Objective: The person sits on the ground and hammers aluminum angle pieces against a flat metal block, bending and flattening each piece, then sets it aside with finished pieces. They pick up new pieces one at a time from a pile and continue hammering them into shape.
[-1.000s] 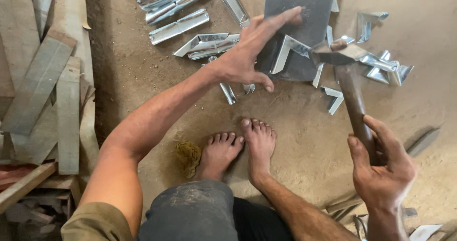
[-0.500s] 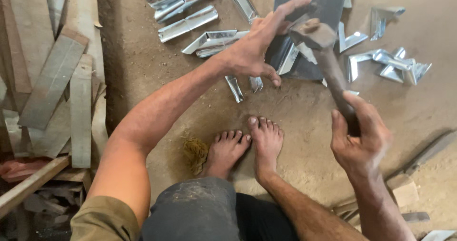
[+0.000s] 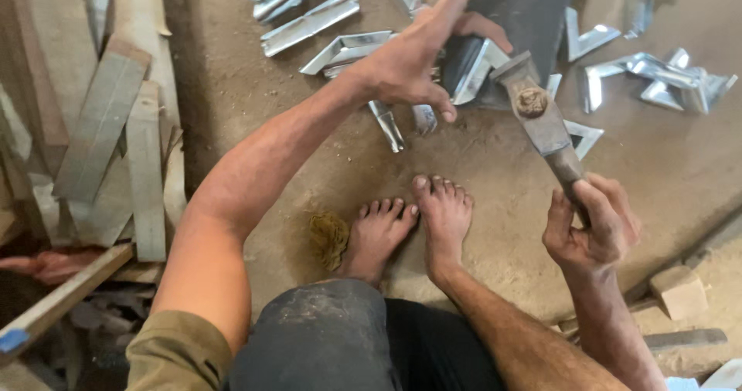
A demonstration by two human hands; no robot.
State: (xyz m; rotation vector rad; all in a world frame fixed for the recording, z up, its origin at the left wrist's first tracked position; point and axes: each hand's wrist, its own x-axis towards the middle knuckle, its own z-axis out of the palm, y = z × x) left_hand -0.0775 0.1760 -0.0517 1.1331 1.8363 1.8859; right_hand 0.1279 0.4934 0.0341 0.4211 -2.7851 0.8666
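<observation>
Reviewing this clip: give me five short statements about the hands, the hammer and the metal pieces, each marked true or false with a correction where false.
1. The right hand grips a hammer by its handle. True.
2. The left hand holds a bent metal piece on the dark steel plate. True.
3. The person wears shoes. False: both bare feet rest on the dirt floor.
4. Wooden planks lie to the person's right. False: they lie to the left.
5. More angled metal pieces lie scattered on the floor. True.
</observation>
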